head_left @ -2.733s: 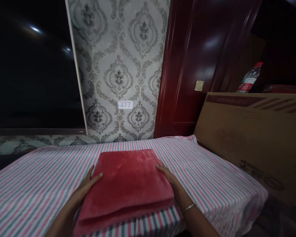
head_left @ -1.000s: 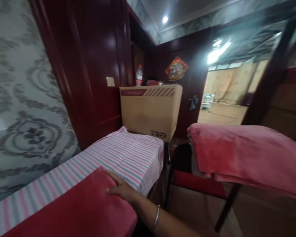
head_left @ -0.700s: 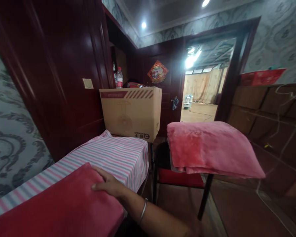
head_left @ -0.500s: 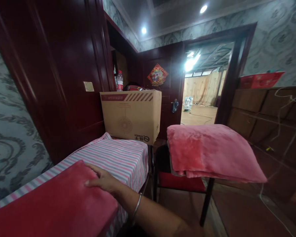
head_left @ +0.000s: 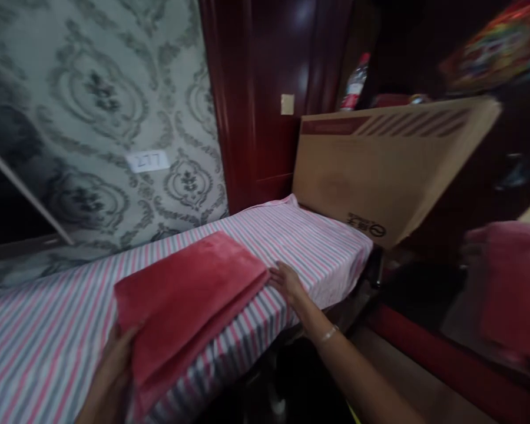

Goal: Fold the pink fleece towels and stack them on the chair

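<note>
A folded red plush blanket [head_left: 194,288] lies flat on a bed or bench spread with a pink, white and grey striped sheet [head_left: 327,259]. My left hand [head_left: 117,356] is at its near left edge, the thumb on top and the other fingers mostly hidden and blurred; it seems to grip that edge. At the blanket's right corner is my right hand [head_left: 288,281], a bracelet on its wrist. Its fingers are stretched and apart, just beside or lightly touching the corner.
Beyond the sheet stands a large cardboard box [head_left: 371,165] with a bottle [head_left: 355,82] on or behind it. A second pink-red blanket [head_left: 519,282] lies at the right over a chair with a red seat [head_left: 424,353]. Patterned wallpaper bears a label reading 277 [head_left: 148,161].
The view has swung left. My left hand has come into view at the blanket. My right hand has gone from gripping the blanket's edge to stretched fingers at its right corner.
</note>
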The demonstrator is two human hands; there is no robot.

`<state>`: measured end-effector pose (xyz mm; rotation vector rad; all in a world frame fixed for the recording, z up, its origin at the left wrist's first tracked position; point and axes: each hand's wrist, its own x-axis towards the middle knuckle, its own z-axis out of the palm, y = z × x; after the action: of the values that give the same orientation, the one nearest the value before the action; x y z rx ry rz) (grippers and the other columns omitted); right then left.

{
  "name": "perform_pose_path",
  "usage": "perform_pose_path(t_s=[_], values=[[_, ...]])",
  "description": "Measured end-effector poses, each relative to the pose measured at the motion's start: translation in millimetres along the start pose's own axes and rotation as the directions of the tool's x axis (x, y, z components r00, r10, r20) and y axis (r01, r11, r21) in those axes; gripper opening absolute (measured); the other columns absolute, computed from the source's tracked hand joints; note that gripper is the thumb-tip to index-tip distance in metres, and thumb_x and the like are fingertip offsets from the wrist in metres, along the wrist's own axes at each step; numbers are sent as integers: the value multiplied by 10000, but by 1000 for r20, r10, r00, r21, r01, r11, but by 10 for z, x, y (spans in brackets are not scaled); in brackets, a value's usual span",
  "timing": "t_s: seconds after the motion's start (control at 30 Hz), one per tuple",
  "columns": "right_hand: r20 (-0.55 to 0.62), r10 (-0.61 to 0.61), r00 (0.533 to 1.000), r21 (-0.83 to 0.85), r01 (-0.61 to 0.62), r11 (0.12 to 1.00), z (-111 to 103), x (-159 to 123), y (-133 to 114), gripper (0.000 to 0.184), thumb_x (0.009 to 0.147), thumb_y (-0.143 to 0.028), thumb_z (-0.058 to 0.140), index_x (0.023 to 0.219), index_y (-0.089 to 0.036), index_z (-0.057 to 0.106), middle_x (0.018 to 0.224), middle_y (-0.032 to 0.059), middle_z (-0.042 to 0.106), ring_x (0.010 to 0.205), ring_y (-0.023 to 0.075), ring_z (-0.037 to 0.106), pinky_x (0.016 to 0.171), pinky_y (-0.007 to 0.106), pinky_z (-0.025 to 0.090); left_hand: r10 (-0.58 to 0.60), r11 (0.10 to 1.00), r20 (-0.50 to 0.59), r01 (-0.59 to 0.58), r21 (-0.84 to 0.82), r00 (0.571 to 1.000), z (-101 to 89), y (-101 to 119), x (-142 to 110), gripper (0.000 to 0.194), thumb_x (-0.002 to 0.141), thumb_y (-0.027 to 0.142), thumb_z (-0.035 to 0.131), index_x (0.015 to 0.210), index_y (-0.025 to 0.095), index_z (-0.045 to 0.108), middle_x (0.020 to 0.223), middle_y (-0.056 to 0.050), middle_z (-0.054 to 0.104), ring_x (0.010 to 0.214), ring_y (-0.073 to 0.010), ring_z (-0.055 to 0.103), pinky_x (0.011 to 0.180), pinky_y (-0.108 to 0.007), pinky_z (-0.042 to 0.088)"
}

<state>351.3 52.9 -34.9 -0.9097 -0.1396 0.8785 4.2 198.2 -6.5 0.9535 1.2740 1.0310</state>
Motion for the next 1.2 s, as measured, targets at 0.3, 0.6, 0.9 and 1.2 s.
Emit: perform_pose_path(t_s=[0.3,0.6,0.9,1.2], values=[[189,225,956,-139,-201,970,-320,-618,289,320,780,-331,747,1049,-171,680,917,109,777,823,237,760,799,379,604,143,976,36,-135,-169,989,54,50,-217,638,635,153,786,1246,229,617,1008,-30,746,900,-221,739,844,-346,630],[367,528,766,-206,-487,849,76,-945,781,517,868,-643,650,984,-143,713,897,132,783,830,275,758,852,440,584,107,890,90,-55,-453,990,247,135,-934,554,691,193,805,1217,236,635,1162,-62,744,1015,-250,740,911,-355,627],[138,140,980,83,-152,985,584,-1110,935,591,748,-473,814,1269,-242,656,1294,52,721,1232,283,641,1075,445,518,62,934,-28,-68,-350,998,214,-451,-1375,719,751,347,844,1388,380,514,1416,-39,617,1212,-237,658,1008,-373,577],[94,136,986,11,-138,990,402,-987,1032,617,621,-293,844,1204,-251,648,1144,45,766,1167,304,668,1025,429,553,107,981,-138,-127,-144,985,-167,-683,-1255,778,750,431,762,1458,364,449,1459,-74,566,1355,-313,548,1103,-468,502]])
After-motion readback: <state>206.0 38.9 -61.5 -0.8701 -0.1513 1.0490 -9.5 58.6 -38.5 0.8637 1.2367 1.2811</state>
